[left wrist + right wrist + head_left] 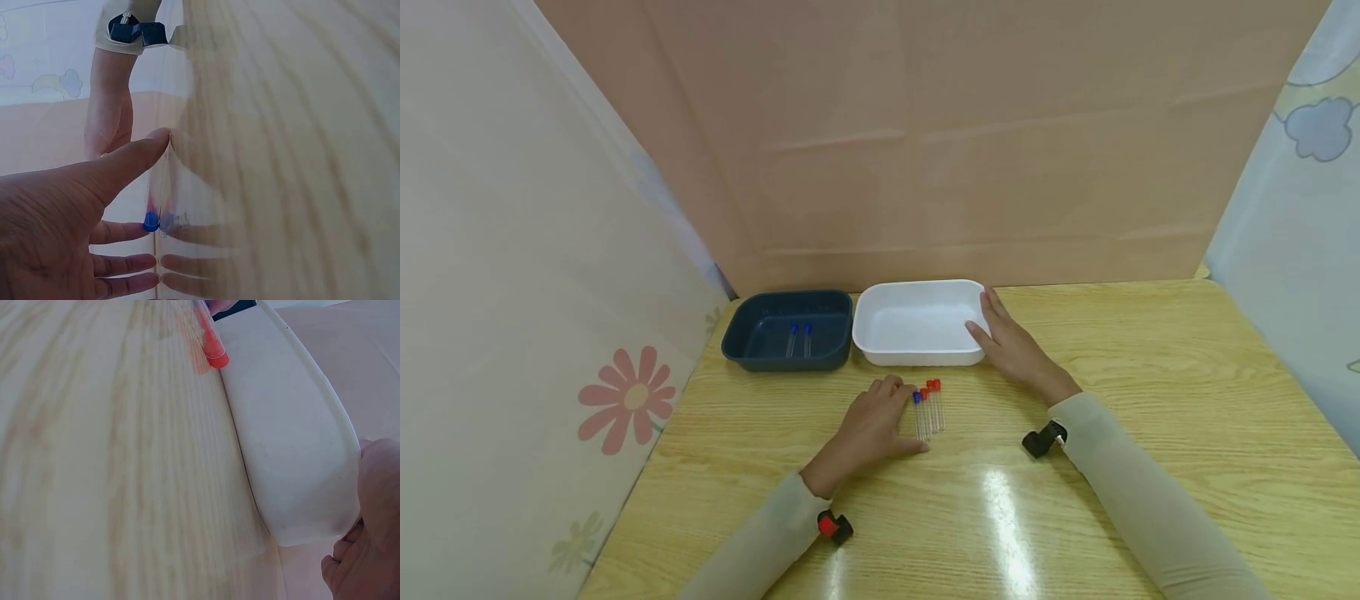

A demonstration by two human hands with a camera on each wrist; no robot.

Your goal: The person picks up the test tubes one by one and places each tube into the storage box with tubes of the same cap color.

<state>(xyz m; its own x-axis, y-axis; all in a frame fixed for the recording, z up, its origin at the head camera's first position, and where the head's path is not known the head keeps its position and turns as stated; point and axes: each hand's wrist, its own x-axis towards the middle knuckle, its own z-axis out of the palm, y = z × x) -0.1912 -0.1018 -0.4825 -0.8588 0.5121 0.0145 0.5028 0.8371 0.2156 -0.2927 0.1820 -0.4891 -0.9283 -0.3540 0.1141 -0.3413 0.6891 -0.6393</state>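
Observation:
My left hand (874, 421) rests on the table with its fingers extended beside a small row of clear capped tubes. Its forefinger touches the blue cap (150, 221) of the nearest tube, and its thumb lies by that tube's lower end. To the right of this blue-capped tube (918, 421) lie three red-capped tubes (937, 408). My right hand (1015, 346) grips the right end of the white tray (917, 358), thumb over the rim and fingers against the outside wall. In the right wrist view, a red cap (217, 357) lies near the tray's front wall.
A dark blue tray (752, 354) stands left of the white one, close against it, with two blue-capped tubes (807, 343) inside. Behind both trays rises a brown backdrop (925, 167). The wooden table (1150, 375) extends to the right, and a patterned cloth (550, 292) hangs at the left.

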